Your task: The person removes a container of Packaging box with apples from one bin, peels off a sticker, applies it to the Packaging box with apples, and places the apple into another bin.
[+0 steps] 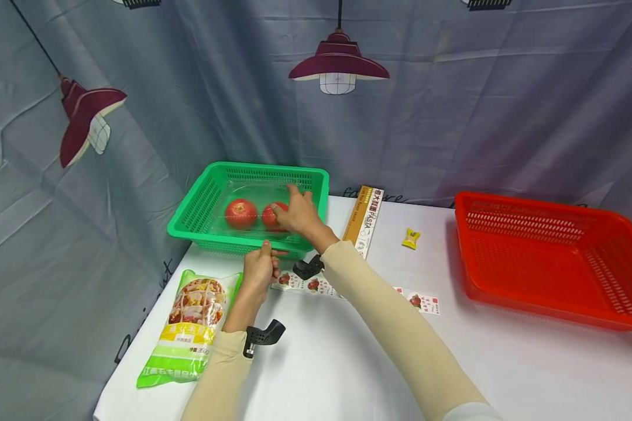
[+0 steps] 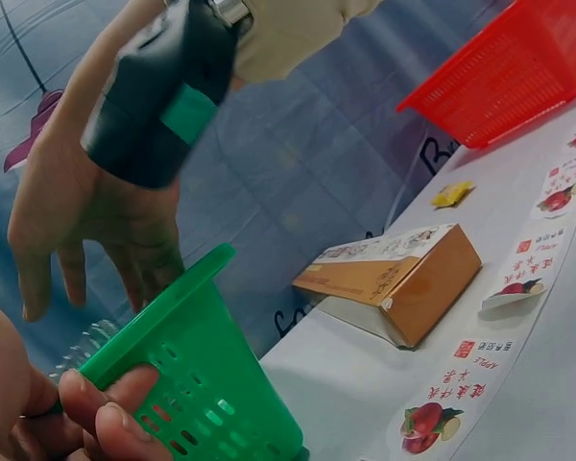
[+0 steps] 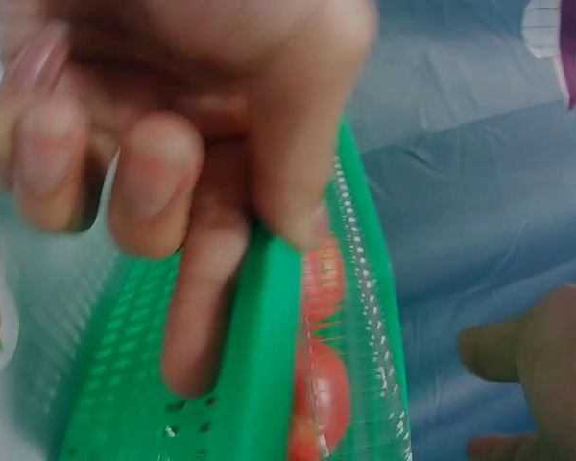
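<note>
My left hand (image 1: 259, 269) pinches the near right rim of a green plastic basket (image 1: 186, 228), thumb above and fingers under the edge in the left wrist view. Inside the basket lies a clear plastic box (image 1: 260, 192) with two red apples (image 1: 241, 214). Above the basket's right part, my right hand (image 1: 300, 216) hangs with its fingers extended down over the box. That right hand (image 2: 96, 211) also shows in the left wrist view, partly behind the rim. In the right wrist view the left hand (image 3: 202, 106) grips the green rim close to the camera.
A green and yellow food bag (image 1: 192, 333) lies at the left. Beside the basket are a brown and white pasta box (image 1: 366, 219) and strips of apple labels (image 1: 313, 285). A small yellow packet (image 1: 411, 238) and a red basket (image 1: 532, 310) stand farther right.
</note>
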`<state>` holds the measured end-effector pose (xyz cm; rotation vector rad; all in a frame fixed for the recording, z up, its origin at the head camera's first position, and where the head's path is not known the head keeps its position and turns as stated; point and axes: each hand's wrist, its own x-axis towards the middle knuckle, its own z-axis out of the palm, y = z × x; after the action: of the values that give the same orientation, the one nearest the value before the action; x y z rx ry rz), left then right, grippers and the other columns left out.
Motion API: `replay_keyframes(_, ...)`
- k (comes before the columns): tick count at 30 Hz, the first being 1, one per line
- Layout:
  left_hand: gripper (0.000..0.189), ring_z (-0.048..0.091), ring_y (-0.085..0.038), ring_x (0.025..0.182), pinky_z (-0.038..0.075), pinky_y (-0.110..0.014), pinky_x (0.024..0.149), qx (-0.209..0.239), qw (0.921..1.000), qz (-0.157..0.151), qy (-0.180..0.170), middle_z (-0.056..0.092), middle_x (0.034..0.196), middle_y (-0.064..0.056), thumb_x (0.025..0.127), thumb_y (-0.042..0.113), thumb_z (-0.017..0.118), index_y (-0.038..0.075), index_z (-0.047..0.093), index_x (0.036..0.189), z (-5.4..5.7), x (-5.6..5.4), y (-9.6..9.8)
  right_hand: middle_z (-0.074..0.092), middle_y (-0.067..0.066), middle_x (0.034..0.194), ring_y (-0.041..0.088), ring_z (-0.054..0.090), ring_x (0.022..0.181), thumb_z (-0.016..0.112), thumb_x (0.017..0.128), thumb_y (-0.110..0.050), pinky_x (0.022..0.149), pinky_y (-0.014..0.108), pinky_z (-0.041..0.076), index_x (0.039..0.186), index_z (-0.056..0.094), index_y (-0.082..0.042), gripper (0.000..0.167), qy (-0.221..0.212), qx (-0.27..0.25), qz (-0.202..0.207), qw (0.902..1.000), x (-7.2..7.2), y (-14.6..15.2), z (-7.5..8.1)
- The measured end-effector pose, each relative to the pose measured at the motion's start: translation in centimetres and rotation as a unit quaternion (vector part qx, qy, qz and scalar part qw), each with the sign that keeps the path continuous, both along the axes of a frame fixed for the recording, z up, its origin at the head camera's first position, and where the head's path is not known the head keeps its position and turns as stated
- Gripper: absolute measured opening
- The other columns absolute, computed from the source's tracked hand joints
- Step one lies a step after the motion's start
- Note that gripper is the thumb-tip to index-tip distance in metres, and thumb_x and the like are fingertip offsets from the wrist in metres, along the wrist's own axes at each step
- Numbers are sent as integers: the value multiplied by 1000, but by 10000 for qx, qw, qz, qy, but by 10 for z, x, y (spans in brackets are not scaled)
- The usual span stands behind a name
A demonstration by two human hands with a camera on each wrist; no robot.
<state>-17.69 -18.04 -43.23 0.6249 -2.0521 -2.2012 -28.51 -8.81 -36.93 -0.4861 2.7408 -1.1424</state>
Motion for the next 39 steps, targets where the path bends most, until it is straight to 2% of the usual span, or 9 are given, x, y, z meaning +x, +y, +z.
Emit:
replay_keyframes(5,51,44,-11,49,36,-21,43,-85,9999,19,-65,46,64,0,108,34,32,-5,60,91,1,1,-1,44,20,143,36,35,136,65,95,-30,103,47,39,153,29,-8,72,-363,-376,-307,9982,1,-2,3)
replay_keyframes(8,50,44,-10,49,36,-21,43,-65,10000,-21,-66,47,64,0,108,34,33,-4,60,92,1,2,0,48,21,141,35,39,134,65,95,-28,102,44,41,152,28,-4,72,-626,-473,-510,9956,0,-3,1)
replay_keyframes(15,50,44,-10,49,35,-21,43,0,10000,-55,-40,47,64,-1,108,34,34,-6,60,96,0,2,0,47,24,139,30,49,117,59,93,-18,89,40,46,153,18,2,75,-1283,-653,-516,9882,-1,-4,-5)
replay_keyframes(22,47,44,-12,50,34,-22,43,33,9999,-123,58,48,65,-3,108,33,33,-3,59,93,-1,2,0,44,23,141,31,57,90,56,89,-6,76,45,55,157,0,-6,88,-1921,-1162,-722,9718,-5,-6,-9)
replay_keyframes(27,45,45,-12,50,35,-22,44,34,9998,-158,64,49,67,-6,108,34,33,-1,57,93,-3,3,-1,34,25,148,39,59,107,56,92,-5,84,47,54,157,-1,-5,86,-2094,-1743,-629,9601,-4,-3,-12)
replay_keyframes(30,46,45,-12,51,36,-22,44,32,9998,-180,73,49,68,-6,108,36,32,-1,56,96,-3,3,-1,29,25,151,37,55,115,52,95,-4,90,49,51,156,4,-4,78,-2237,-2244,-522,9470,-2,0,-10)
replay_keyframes(33,46,45,-12,51,36,-22,44,47,9998,-155,88,49,67,-5,108,36,31,-2,55,96,-4,2,-1,30,25,150,31,59,97,50,94,1,88,45,52,156,10,-5,74,-2313,-2578,-487,9368,-1,1,-8)
replay_keyframes(36,46,45,-11,51,36,-22,44,74,9998,-129,110,49,66,-4,108,36,31,-2,55,95,-3,3,-1,37,26,143,25,60,73,53,90,6,74,36,54,156,16,-8,77,-2209,-2585,-548,9388,-1,1,-5)
replay_keyframes(39,46,46,-12,51,36,-22,45,91,9998,-144,116,49,66,-4,109,35,31,-3,55,96,-4,3,-1,43,25,136,24,63,68,55,85,11,59,29,51,155,20,-11,81,-2075,-2421,-695,9452,-2,1,-4)
